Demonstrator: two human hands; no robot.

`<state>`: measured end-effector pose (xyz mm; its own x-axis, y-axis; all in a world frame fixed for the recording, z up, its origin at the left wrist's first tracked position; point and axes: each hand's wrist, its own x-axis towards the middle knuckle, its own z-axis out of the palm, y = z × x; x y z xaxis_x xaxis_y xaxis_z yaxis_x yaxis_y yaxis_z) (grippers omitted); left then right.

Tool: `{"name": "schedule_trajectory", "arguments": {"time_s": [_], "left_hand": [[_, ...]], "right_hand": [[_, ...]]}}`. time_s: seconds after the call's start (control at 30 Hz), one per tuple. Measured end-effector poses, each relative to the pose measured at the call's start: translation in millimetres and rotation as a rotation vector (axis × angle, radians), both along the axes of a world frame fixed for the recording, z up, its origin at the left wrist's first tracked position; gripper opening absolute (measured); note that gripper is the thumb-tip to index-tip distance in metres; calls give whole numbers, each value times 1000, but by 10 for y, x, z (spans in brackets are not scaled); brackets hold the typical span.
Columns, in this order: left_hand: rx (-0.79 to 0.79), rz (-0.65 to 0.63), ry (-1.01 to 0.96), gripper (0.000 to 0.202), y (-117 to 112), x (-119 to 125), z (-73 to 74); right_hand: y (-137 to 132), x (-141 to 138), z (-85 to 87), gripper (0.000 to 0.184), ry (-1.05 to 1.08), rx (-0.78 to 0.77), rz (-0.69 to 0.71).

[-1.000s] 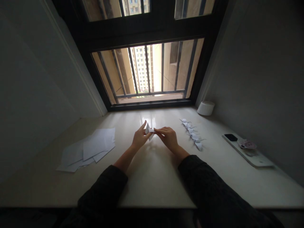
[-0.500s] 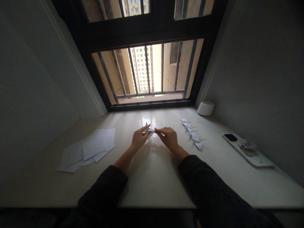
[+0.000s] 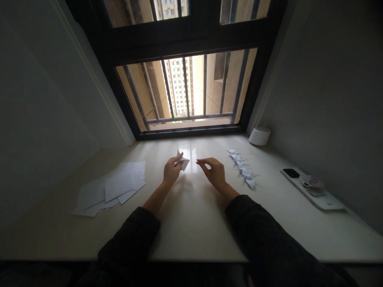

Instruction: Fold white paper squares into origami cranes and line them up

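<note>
A folded white paper crane (image 3: pixel 183 161) is pinched between the thumb and fingers of my left hand (image 3: pixel 171 170), a little above the table. To its right is my right hand (image 3: pixel 214 172), with thumb and forefinger tips nearly together and nothing visible between them. A small gap separates those fingertips from the crane's point. Right of that hand, several small white paper cranes (image 3: pixel 245 172) stand in a slanting row on the tabletop (image 3: pixel 191 223). The crane's inner folds are partly hidden by my left fingers.
Loose white paper sheets (image 3: pixel 119 185) lie overlapping on the left. On the right rests a white phone (image 3: pixel 324 203) with a round grip on its back. A white rounded object (image 3: pixel 259 136) stands in the far right corner, by the dark window frame (image 3: pixel 191 134).
My right fingers have let go of the folded paper. The left hand has moved slightly left with it and tilted it, opening a gap between the hands.
</note>
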<state>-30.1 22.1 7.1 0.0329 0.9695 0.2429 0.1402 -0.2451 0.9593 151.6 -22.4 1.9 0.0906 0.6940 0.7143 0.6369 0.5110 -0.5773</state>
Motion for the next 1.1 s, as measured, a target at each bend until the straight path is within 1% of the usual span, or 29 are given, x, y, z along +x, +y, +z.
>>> {"name": "schedule_trajectory", "arguments": {"time_s": [0.07, 0.17, 0.27, 0.4, 0.57, 0.7, 0.83, 0.97, 1.1], "left_hand": [[-53, -45, -88, 49, -5, 12, 22], [-138, -123, -200, 57, -41, 37, 62], [-191, -196, -276, 61, -81, 57, 102], [-200, -264, -315, 61, -104, 68, 124], [-189, -321, -281, 59, -102, 67, 86], [-177, -341, -270, 59, -102, 74, 60], [-156, -351, -253, 58, -114, 95, 62], [-136, -350, -232, 55, -132, 119, 64], [-112, -349, -201, 52, -136, 131, 55]], "right_hand": [[19, -8, -7, 20, 119, -31, 39], [58, -28, -31, 26, 261, -112, 143], [81, -53, -40, 29, 329, -160, 244], [75, -78, -23, 29, 373, -162, 309], [69, -80, -12, 30, 389, -174, 338], [81, -73, -27, 31, 395, -183, 349], [96, -64, -54, 33, 380, -173, 325], [105, -58, -70, 32, 360, -152, 287], [101, -54, -72, 29, 354, -145, 278]]}}
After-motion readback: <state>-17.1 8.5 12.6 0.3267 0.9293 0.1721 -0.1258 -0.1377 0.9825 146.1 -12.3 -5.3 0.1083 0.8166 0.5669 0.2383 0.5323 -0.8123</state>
